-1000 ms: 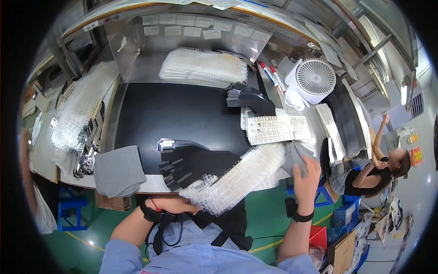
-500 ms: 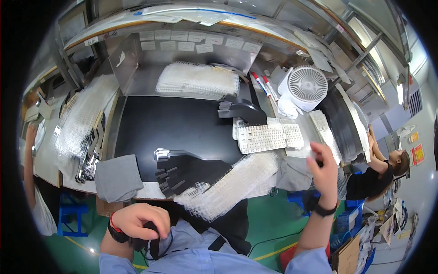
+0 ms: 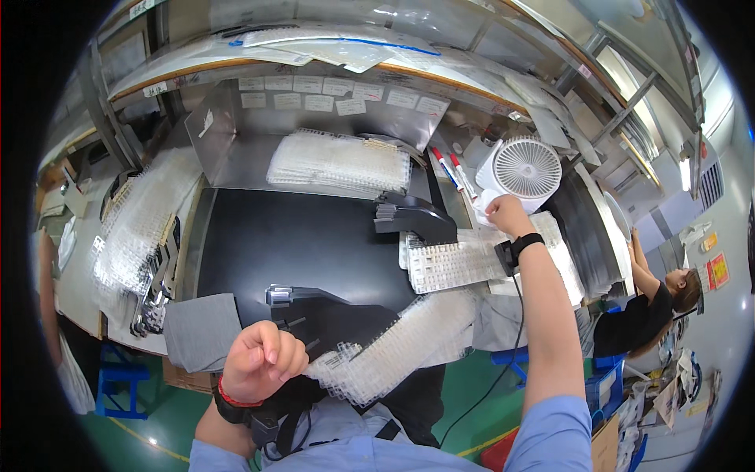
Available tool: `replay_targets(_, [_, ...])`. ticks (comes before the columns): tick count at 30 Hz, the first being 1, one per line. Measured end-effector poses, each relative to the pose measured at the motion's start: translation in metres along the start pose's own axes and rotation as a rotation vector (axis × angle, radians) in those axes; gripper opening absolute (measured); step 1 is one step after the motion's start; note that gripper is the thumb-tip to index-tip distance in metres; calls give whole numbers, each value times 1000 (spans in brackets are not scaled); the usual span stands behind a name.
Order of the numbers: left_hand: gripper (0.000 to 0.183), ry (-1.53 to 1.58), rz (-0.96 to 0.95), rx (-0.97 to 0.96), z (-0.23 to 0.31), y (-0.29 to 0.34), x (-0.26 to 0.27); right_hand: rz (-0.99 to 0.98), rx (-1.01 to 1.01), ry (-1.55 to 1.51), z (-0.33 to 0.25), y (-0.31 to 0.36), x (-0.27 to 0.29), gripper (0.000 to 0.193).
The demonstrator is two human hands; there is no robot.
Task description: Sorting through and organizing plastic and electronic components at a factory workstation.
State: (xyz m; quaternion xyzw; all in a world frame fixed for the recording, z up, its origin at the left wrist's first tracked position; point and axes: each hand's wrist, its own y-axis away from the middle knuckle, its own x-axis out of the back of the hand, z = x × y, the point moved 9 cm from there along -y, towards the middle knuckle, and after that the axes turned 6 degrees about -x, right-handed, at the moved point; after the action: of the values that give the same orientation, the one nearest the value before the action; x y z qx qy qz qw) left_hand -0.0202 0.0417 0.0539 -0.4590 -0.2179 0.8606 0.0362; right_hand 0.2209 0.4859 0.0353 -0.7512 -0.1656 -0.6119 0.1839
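Note:
My right hand (image 3: 510, 214) reaches to the far right, its fingers closed on a crumpled white glove (image 3: 483, 206) in front of the white fan (image 3: 519, 169). My left hand (image 3: 266, 355) hangs over the near edge of the table, fingers curled, with nothing visible in it. Beside it a fan of black strips (image 3: 338, 318) with pale ends lies on the black mat (image 3: 307, 244). A translucent grid tray stack (image 3: 401, 350) overlaps these strips and juts past the edge. Below my right wrist sit beige grid trays (image 3: 452, 263).
Another black bundle (image 3: 417, 216) rests at the mat's right side. More translucent trays (image 3: 338, 161) are stacked at the back, near red-capped markers (image 3: 456, 171). Grey cloth (image 3: 200, 330) lies at the front left. A person (image 3: 653, 295) works at the right; a cable hangs from my right wrist.
My right hand has moved forward from the table's right front to the white glove and closed on it. My left hand has risen from my lap toward the table edge.

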Motion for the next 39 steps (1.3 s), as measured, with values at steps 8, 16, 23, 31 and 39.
replay_targets(8, [18, -24, 69, 79, -2, -9, 10, 348, 10, -699, -77, 103, 137, 10])
replay_targets(16, [47, -627, -243, 107, -38, -27, -33, -99, 725, -875, -283, 287, 93, 27])
replay_targets(23, [28, -482, 58, 327, -60, 1, -8, -20, 532, -902, -291, 288, 52, 35])
replay_targets(31, [35, -214, 99, 310, -65, 0, -16, 287, 656, -850, -290, 308, 70, 39])
replay_targets(39, [32, -125, 101, 264, -64, -3, -18, 308, 584, -846, -289, 305, 61, 39])
